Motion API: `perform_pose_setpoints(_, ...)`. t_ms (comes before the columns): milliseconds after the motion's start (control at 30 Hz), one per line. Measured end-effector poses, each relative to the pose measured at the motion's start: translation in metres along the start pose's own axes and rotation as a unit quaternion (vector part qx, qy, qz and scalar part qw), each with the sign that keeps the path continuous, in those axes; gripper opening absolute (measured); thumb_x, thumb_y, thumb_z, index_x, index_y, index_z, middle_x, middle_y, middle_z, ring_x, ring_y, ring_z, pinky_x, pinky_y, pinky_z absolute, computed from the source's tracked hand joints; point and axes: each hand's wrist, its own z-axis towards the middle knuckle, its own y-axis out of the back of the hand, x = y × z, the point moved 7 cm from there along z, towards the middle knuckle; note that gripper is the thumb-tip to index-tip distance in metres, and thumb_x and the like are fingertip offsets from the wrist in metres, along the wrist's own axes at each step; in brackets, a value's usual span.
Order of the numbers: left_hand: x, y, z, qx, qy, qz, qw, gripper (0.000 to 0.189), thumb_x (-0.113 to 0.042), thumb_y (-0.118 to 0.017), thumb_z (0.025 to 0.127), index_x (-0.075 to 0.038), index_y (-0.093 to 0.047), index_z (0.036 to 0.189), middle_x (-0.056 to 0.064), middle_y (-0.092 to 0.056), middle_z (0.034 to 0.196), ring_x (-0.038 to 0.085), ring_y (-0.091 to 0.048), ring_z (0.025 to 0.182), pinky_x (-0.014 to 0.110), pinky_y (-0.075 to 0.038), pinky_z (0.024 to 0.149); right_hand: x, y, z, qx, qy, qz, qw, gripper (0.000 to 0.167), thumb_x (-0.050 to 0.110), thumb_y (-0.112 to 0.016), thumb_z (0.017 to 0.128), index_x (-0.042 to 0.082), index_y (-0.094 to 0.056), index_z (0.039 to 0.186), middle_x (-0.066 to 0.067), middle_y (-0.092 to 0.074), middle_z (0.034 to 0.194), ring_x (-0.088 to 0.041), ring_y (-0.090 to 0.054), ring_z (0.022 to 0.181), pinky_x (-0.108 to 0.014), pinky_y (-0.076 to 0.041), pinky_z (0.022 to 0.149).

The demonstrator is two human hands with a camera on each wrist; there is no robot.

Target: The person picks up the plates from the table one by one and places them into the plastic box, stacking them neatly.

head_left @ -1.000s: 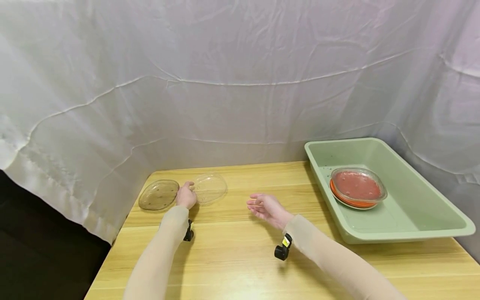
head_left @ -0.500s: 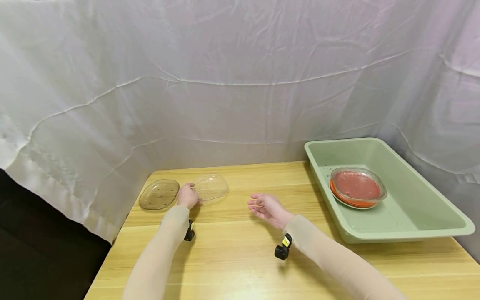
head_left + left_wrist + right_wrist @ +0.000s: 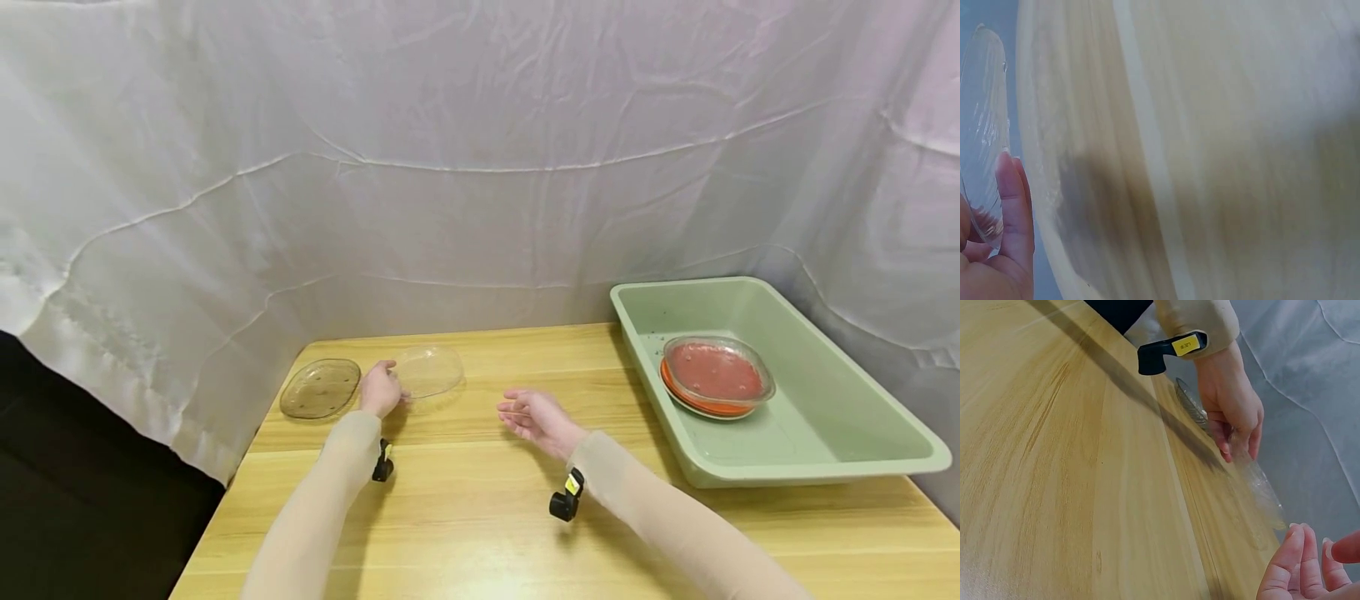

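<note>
My left hand grips the near-left rim of a clear plate at the back left of the table. The left wrist view shows its fingers on the edge of that ribbed, transparent plate, tilted up on its side there. Just left of the hand, a brownish see-through plate lies on the tabletop. My right hand hovers over the middle of the table with relaxed fingers and nothing in it. In the right wrist view its fingertips appear near the clear plate.
A large green tub stands on the right side of the table. Inside it is a stack of orange-red plates with a clear plate on top. A pale grey curtain hangs behind the table and along its sides.
My left hand has shifted slightly right with the clear plate, which has come up a little off the table. The right hand has hardly moved.
</note>
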Motion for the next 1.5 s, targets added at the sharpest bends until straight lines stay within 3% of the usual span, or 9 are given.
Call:
perform_pose_setpoints(333, -0.022, -0.009, -0.007, 0.009, -0.018, -0.057, 0.9982, 0.047, -0.003, -0.034, 0.106, -0.002, -0.036, 0.153, 0.026, -0.048, 0.147, 0.013, -0.066, 0.071, 0.027, -0.063, 0.068, -0.001, 0.002, 0.001, -0.002, -0.002, 0.005, 1.0, 0.057, -0.002, -0.041, 0.093, -0.007, -0.037, 0.15, -0.031, -0.047, 0.145, -0.032, -0.057, 0.124, -0.031, -0.05, 0.107)
perform_pose_setpoints(667, -0.051, -0.024, -0.016, 0.025, -0.08, -0.086, 0.9928, 0.045, 0.001, -0.035, 0.104, 0.001, -0.041, 0.149, 0.028, -0.05, 0.142, 0.011, -0.067, 0.068, 0.024, -0.063, 0.064, 0.003, 0.011, 0.003, -0.016, 0.002, 0.019, 0.9997, 0.058, -0.002, -0.041, 0.092, -0.009, -0.035, 0.15, -0.03, -0.049, 0.143, -0.024, -0.06, 0.112, -0.022, -0.053, 0.095)
perform_pose_setpoints(867, -0.07, -0.037, -0.028, 0.042, -0.098, -0.098, 0.9895, 0.04, -0.006, -0.037, 0.108, -0.001, -0.043, 0.148, 0.024, -0.052, 0.14, 0.011, -0.067, 0.067, 0.026, -0.063, 0.066, 0.009, 0.02, 0.004, -0.023, 0.011, 0.025, 0.9994, 0.061, -0.002, -0.038, 0.092, -0.009, -0.032, 0.152, -0.032, -0.042, 0.151, -0.029, -0.055, 0.124, -0.018, -0.053, 0.09)
perform_pose_setpoints(933, -0.075, -0.04, -0.033, 0.05, -0.105, -0.1, 0.9883, 0.04, -0.007, -0.038, 0.108, -0.001, -0.043, 0.148, 0.024, -0.052, 0.14, 0.011, -0.067, 0.068, 0.026, -0.063, 0.067, 0.012, 0.023, 0.005, -0.023, 0.013, 0.027, 0.9993, 0.061, -0.001, -0.037, 0.092, -0.009, -0.03, 0.153, -0.033, -0.039, 0.153, -0.03, -0.052, 0.127, -0.019, -0.053, 0.092)
perform_pose_setpoints(1100, -0.086, -0.048, -0.044, 0.066, -0.125, -0.1, 0.9849, 0.04, -0.008, -0.04, 0.108, -0.003, -0.044, 0.147, 0.024, -0.053, 0.138, 0.014, -0.069, 0.071, 0.026, -0.063, 0.067, 0.019, 0.029, 0.004, -0.021, 0.011, 0.044, 0.9987, 0.057, 0.004, -0.034, 0.099, -0.006, -0.028, 0.154, -0.03, -0.038, 0.154, -0.033, -0.047, 0.135, -0.033, -0.045, 0.113)
perform_pose_setpoints(1200, -0.091, -0.053, -0.05, 0.078, -0.128, -0.107, 0.9829, 0.039, -0.007, -0.04, 0.108, -0.003, -0.046, 0.147, 0.023, -0.053, 0.137, 0.015, -0.069, 0.071, 0.027, -0.063, 0.068, 0.024, 0.033, 0.002, -0.023, 0.01, 0.065, 0.9976, 0.052, 0.012, -0.033, 0.104, -0.004, -0.03, 0.154, -0.026, -0.044, 0.147, -0.03, -0.05, 0.13, -0.037, -0.04, 0.119)
perform_pose_setpoints(1300, -0.095, -0.058, -0.055, 0.09, -0.125, -0.113, 0.9815, 0.039, -0.007, -0.04, 0.108, -0.004, -0.046, 0.147, 0.022, -0.054, 0.138, 0.014, -0.068, 0.07, 0.028, -0.064, 0.069, 0.028, 0.036, 0.0, -0.026, 0.013, 0.084, 0.9961, 0.051, 0.017, -0.03, 0.106, -0.002, -0.031, 0.154, -0.022, -0.048, 0.142, -0.025, -0.055, 0.122, -0.031, -0.047, 0.112)
perform_pose_setpoints(1433, -0.098, -0.065, -0.06, 0.105, -0.122, -0.122, 0.9793, 0.04, -0.005, -0.04, 0.107, -0.004, -0.046, 0.147, 0.025, -0.053, 0.141, 0.013, -0.067, 0.07, 0.029, -0.064, 0.07, 0.031, 0.037, -0.002, -0.016, 0.015, 0.104, 0.9943, 0.054, 0.02, -0.024, 0.107, 0.0, -0.026, 0.157, -0.023, -0.048, 0.146, -0.024, -0.058, 0.12, -0.024, -0.054, 0.096)
perform_pose_setpoints(1500, -0.099, -0.069, -0.061, 0.111, -0.122, -0.122, 0.9787, 0.04, -0.005, -0.04, 0.107, -0.004, -0.046, 0.147, 0.026, -0.052, 0.141, 0.013, -0.067, 0.069, 0.029, -0.064, 0.07, 0.032, 0.038, -0.001, -0.013, 0.012, 0.115, 0.9932, 0.054, 0.022, -0.022, 0.107, 0.001, -0.025, 0.157, -0.023, -0.05, 0.144, -0.024, -0.059, 0.118, -0.024, -0.054, 0.095)
